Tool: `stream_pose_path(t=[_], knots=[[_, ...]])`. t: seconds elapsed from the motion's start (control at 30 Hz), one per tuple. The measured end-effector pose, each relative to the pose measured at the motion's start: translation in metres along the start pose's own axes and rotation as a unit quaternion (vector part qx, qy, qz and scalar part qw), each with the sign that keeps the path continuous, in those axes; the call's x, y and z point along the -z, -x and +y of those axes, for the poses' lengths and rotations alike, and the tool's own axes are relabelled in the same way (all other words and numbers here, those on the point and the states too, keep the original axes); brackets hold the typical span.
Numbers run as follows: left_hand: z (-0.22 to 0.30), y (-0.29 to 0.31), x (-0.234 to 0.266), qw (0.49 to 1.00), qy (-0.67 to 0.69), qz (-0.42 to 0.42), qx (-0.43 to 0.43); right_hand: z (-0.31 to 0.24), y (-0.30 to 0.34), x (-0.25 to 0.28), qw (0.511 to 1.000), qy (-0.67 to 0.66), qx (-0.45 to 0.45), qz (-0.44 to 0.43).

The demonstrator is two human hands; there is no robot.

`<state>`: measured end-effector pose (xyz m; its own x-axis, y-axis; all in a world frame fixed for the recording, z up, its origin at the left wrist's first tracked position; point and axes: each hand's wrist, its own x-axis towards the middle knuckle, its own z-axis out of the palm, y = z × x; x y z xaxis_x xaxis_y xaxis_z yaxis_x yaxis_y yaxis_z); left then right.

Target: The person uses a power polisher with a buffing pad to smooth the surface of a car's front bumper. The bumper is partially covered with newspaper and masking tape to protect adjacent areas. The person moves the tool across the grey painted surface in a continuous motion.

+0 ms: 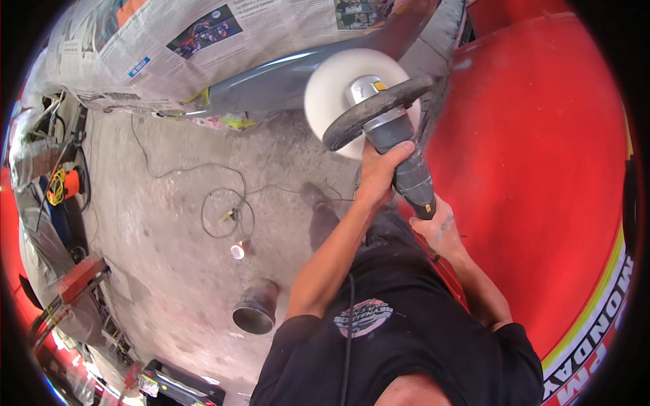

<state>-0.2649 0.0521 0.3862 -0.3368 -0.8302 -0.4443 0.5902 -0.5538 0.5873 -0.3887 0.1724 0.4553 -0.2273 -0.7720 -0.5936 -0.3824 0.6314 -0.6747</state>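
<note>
Clasping polisher (pixel 393 132), left grip (pixel 379 170) foremost

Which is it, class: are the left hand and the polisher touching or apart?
Touching. The head view shows the left hand gripping the polisher, its thumb lying directly against the casing.

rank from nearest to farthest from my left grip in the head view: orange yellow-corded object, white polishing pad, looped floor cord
1. White polishing pad: just above
2. Looped floor cord: lower left
3. Orange yellow-corded object: far left
</note>
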Motion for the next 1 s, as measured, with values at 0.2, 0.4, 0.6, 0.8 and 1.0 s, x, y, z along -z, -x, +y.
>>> stream_pose_path(t=[0.2,0.4,0.6,0.8,1.0], knots=[[0.030,0.007,0.058,0.997,0.007,0.074,-0.030,-0.019,-0.028,-0.039,0.996,0.058,0.048,-0.047],[0.053,0.013,0.092,0.993,0.054,0.089,-0.056,-0.039,-0.048,-0.065,0.985,0.131,0.039,-0.105],[0.026,0.010,0.059,0.993,0.058,0.094,-0.044,-0.025,-0.037,-0.030,0.989,0.120,0.051,-0.066],[0.008,-0.003,-0.004,0.999,0.026,0.021,-0.019,-0.003,-0.012,0.004,1.000,0.014,0.017,0.013],[0.008,-0.013,-0.003,0.999,0.020,0.023,-0.032,-0.014,-0.018,0.007,1.000,0.015,-0.004,-0.001]])
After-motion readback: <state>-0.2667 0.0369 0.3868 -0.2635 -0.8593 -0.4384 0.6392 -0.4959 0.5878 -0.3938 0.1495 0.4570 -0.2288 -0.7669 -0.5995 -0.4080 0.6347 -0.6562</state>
